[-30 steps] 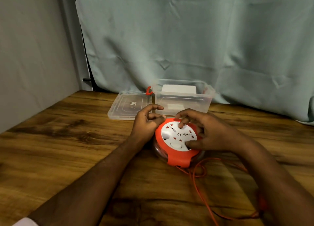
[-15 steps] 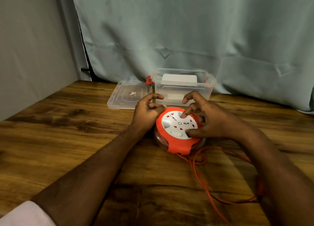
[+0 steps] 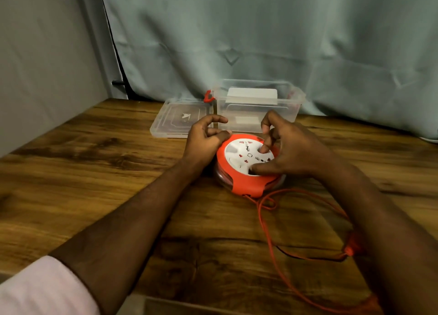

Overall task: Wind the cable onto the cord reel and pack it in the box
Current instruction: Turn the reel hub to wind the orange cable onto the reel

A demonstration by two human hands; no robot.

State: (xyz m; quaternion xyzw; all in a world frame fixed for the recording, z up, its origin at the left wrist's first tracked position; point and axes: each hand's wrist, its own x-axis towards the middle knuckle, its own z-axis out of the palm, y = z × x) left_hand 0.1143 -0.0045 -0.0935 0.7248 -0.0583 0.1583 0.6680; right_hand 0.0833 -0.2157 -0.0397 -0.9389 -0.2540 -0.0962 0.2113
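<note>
An orange cord reel with a white socket face lies flat on the wooden table. My left hand grips its left rim, thumb on the orange edge. My right hand rests on the white face, with a fingertip and the thumb pressed onto it. Loose orange cable trails from the reel's near side toward the lower right, and its orange plug lies partly behind my right forearm. Behind the reel stands an open clear plastic box with red latches.
The box's clear lid lies flat to the box's left. A grey-green curtain hangs behind the table and a grey wall stands on the left. The table's near edge runs along the bottom.
My right fingers have shifted round on the white face, and the socket marks sit at a different angle. The loose cable loop has moved a little. My left hand keeps its hold.
</note>
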